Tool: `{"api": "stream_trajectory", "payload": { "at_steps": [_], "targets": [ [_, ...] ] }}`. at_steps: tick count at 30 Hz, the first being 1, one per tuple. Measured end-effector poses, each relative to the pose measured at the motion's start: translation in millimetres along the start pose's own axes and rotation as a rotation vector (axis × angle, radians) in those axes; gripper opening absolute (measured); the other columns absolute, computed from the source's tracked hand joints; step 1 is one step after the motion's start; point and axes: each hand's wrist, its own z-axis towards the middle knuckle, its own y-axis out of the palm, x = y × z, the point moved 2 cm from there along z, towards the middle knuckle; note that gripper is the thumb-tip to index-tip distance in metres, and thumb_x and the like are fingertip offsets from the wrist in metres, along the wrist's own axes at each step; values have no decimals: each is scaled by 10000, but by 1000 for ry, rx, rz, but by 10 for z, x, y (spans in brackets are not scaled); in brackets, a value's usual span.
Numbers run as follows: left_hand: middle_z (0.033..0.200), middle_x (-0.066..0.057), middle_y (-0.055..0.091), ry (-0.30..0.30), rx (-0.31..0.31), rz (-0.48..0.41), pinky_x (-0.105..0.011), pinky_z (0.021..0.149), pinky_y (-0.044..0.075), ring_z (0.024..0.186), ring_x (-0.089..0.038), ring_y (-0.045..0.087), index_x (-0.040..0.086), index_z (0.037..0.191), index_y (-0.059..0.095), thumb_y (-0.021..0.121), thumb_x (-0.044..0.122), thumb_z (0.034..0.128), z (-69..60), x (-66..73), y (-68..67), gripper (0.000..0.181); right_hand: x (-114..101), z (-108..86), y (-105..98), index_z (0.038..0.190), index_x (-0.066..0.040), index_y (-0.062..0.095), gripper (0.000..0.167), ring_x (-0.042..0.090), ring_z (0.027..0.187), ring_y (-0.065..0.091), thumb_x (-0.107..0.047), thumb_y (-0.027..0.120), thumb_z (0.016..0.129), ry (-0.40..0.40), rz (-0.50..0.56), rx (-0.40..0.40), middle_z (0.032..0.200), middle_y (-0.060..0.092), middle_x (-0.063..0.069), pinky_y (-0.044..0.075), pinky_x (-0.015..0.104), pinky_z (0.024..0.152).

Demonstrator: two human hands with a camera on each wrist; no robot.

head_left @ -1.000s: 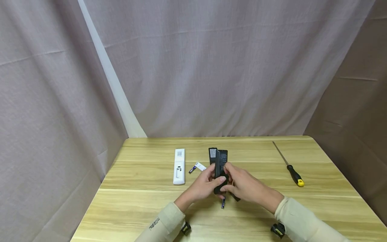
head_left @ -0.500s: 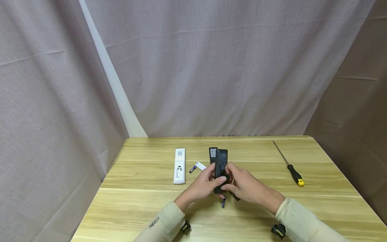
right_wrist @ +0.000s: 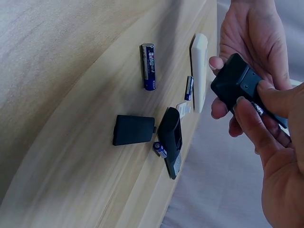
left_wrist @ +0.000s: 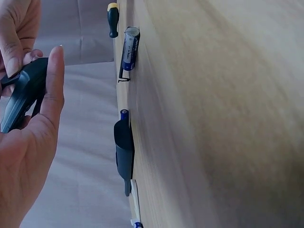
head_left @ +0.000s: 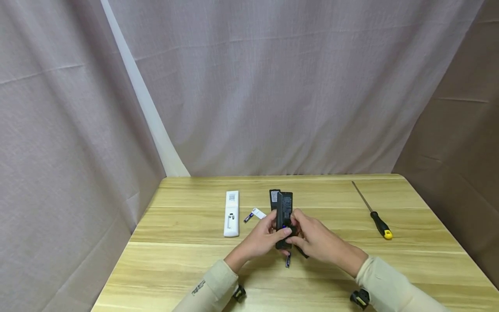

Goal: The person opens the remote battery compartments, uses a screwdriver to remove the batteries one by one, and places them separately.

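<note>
My left hand (head_left: 263, 238) grips a black remote control (head_left: 286, 203), its printed back towards me. At the remote's lower half, my right hand (head_left: 317, 236) pinches a small black battery cover (left_wrist: 10, 80) between thumb and fingers. The cover stands out from the remote's body, and a bit of a blue battery (right_wrist: 258, 109) shows beside it. Fingers hide most of the compartment. Below the hands, a loose blue battery (head_left: 288, 260) lies on the table, with a separate flat black cover (right_wrist: 134, 129) nearby. Behind the held remote rests another black remote (right_wrist: 170, 137).
On the left lies a white remote (head_left: 231, 214), back up with its battery bay uncovered. A small battery (head_left: 248, 218) and a white cover (head_left: 258, 213) sit between it and my left hand. A screwdriver (head_left: 376, 219) with black-and-yellow handle lies on the right of the wooden table (head_left: 187, 260).
The black cover has shifted slightly to the right from the held remote, and a blue spot of battery now shows there. Both hands stay almost in place.
</note>
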Motion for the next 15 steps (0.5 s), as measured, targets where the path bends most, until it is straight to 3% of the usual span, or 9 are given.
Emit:
{"api": "stream_trajectory", "payload": {
  "at_steps": [8, 15],
  "targets": [
    [1346, -271, 696, -8, -6, -21, -513, 746, 709, 980, -170, 778, 156, 1502, 491, 624, 219, 1093, 1, -7, -13, 435, 2, -31, -3, 1128, -123, 483, 310, 58, 748, 631, -86, 756, 985, -3, 28, -3, 922, 678, -2, 565, 208, 561],
    [1370, -219, 695, -7, -6, -30, -516, 769, 710, 1012, -168, 781, 153, 1528, 471, 646, 226, 1081, -2, -7, -21, 486, -22, -61, -8, 1121, -115, 487, 255, 89, 831, 705, -66, 711, 1011, -20, 44, -6, 1000, 732, 47, 600, 196, 620]
  ]
}}
